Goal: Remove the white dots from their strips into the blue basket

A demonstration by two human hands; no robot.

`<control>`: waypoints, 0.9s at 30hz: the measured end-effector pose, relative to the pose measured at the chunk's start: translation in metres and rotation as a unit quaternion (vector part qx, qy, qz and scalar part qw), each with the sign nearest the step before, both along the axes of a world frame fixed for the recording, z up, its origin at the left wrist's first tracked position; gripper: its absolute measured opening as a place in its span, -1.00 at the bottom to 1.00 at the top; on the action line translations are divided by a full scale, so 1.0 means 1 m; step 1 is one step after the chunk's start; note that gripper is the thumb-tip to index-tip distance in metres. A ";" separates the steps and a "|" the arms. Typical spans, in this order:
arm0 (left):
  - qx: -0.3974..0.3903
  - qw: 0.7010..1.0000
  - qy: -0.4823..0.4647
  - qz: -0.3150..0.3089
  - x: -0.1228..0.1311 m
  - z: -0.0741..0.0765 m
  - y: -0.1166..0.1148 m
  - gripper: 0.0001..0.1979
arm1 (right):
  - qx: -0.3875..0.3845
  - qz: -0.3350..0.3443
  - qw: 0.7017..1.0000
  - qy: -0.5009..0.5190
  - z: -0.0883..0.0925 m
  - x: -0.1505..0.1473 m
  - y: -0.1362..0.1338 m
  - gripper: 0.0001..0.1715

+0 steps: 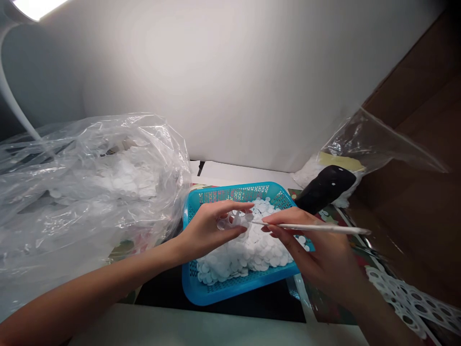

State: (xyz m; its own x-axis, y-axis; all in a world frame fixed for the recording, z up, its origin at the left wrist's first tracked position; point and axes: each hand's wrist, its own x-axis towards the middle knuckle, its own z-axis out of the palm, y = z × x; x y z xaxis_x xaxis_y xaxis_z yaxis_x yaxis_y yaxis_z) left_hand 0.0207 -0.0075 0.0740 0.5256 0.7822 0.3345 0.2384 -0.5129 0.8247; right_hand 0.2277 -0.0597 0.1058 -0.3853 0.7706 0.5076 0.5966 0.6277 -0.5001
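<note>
Over a blue plastic basket (201, 299) full of small white discs (259, 250), both my hands are close together. My left hand (209, 223) pinches a translucent white sheet with round holes (228, 221) between thumb and fingers. A thin white stick with a fine pointed tip (324, 228) lies in the grip of my right hand (313, 254). Its tip reaches the edge of the sheet near my left fingertips. Whether the tip touches a disc there, I cannot tell.
A large clear plastic bag (144, 192) of white pieces fills the left side. Behind the basket's right corner lies a black object (326, 187). Punched white strips (414, 302) lie at lower right, beside a brown cardboard wall (425, 105). A lamp (32, 7) shines at upper left.
</note>
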 end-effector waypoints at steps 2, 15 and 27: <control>0.003 1.000 0.002 0.000 0.000 0.000 0.000 -0.62 | 0.008 0.003 1.000 -0.003 0.000 -0.001 0.000 -0.78; 0.081 0.995 0.050 -0.030 0.002 -0.008 -0.001 -0.61 | -0.031 0.075 0.996 0.026 -0.016 -0.010 0.008 -0.83; 0.104 0.993 0.057 -0.022 0.002 -0.011 -0.001 -0.58 | -0.033 0.091 0.995 0.000 -0.028 -0.015 0.008 -0.79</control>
